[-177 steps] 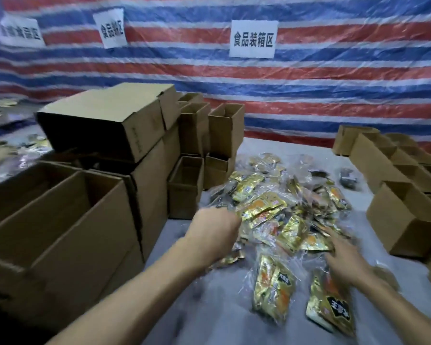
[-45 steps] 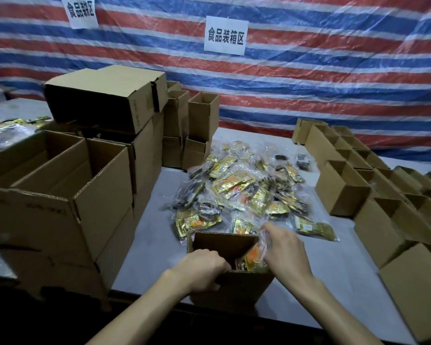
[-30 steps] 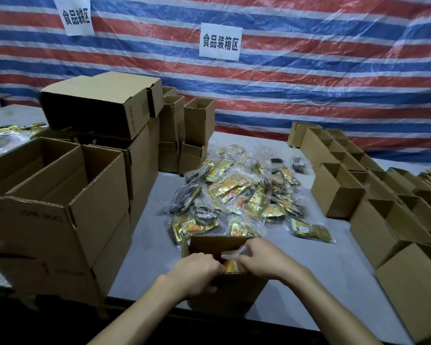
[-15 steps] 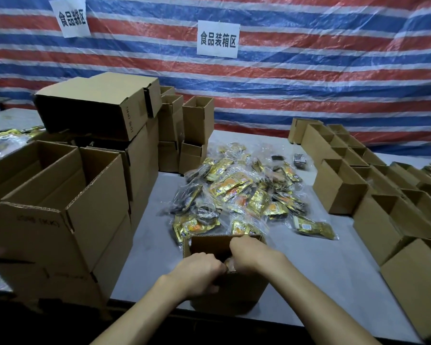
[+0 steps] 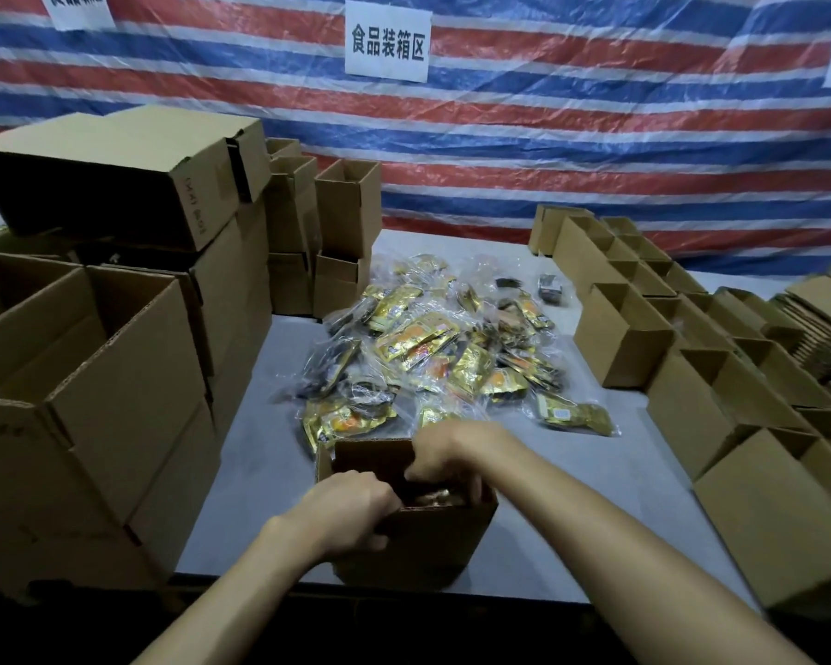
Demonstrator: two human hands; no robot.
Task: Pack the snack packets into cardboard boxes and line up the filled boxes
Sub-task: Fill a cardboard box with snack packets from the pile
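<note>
Nearby, left hand point(image 5: 351, 511) fingers tight on the box point(image 5: 418, 544) rim; right hand point(image 5: 452, 453) fingers inside it, grip unclear.

**Two lanes open, centre jammed**

Big cartons point(image 5: 116, 376) wall off the whole left side, stacked high. The packet pile point(image 5: 433, 348) clogs mid-worktop point(image 5: 269, 472). Between them a bare grey lane runs back to a stack of small boxes point(image 5: 346, 208). On the right, rows of open boxes point(image 5: 624, 338) block the way, with a narrower strip beside the pile. At the near edge, the box point(image 5: 418, 535) is crowded: left hand point(image 5: 351, 506) gripping its rim, right hand point(image 5: 447, 448) over its mouth. Bare worktop lies on either side.
</note>
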